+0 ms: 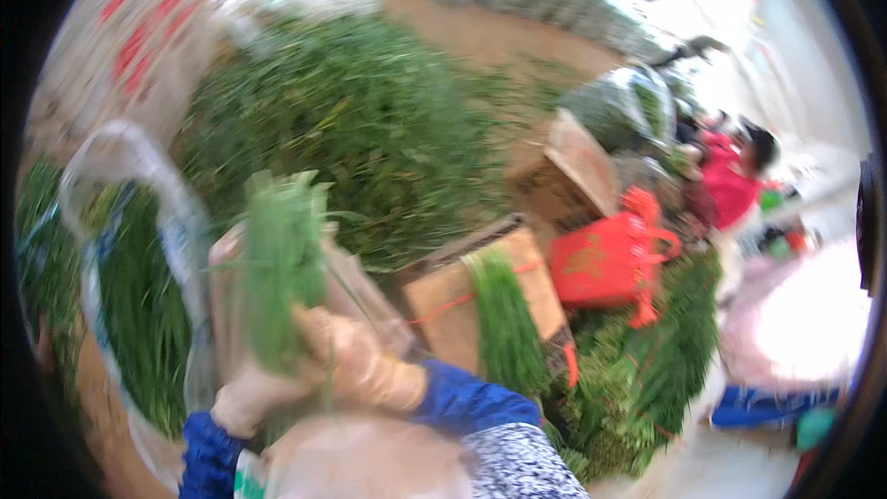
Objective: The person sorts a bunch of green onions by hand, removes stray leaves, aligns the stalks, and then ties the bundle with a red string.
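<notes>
A bunch of garlic chives [282, 268] stands upright in front of me, its cut leaf tops pointing away. My left hand [251, 395], in a pale glove, is closed round the lower left of the bunch, its fingers partly hidden by the leaves. On the other side my right hand [365, 360], also gloved, is closed against the bunch. Both hands are smeared by motion. A second bunch of chives [510, 319] lies on a cardboard box [443, 291] to the right. At my left stands a clear plastic bag [199, 314] filled with long green leaves.
A large heap of loose greens [342, 129] covers the ground ahead. Right of it are another cardboard box [554, 189], a red bag [601, 263] and piled leafy bundles [637, 370]. A person in red [725, 180] is farther right. White sacks with red print [139, 46] stand far left.
</notes>
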Available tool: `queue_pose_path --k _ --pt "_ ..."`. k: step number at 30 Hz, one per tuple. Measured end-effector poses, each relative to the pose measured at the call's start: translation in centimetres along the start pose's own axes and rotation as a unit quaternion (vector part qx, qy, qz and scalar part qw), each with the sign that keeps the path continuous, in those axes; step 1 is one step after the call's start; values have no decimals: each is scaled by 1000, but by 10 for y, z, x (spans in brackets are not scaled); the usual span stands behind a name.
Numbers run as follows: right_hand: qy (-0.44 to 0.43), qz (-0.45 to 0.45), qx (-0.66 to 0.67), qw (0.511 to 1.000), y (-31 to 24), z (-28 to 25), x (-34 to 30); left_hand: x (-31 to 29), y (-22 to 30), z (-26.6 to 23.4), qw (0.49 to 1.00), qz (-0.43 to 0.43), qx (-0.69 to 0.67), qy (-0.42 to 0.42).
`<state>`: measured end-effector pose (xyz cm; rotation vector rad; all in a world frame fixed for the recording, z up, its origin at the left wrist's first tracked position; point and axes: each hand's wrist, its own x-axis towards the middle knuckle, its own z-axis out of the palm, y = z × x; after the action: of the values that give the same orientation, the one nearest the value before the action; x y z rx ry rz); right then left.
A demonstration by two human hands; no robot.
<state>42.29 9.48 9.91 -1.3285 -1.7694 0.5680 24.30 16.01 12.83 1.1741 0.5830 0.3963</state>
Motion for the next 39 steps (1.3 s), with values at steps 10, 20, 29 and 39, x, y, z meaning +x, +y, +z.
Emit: queue_pose_path --k 10,20,29,39 --pt "20 6 -24 1000 -5 14 -4 -19 -30 -2 956 -178 -230 31" --pt "-87 -29 88 992 5 -8 2 -17 -23 -14 973 -164 -160 41" --pt "2 348 687 638 131 -27 27 -45 -32 -34 992 -83 -62 78" --pt "-1 263 729 632 119 -36 96 -91 -21 -47 981 -170 -24 89"
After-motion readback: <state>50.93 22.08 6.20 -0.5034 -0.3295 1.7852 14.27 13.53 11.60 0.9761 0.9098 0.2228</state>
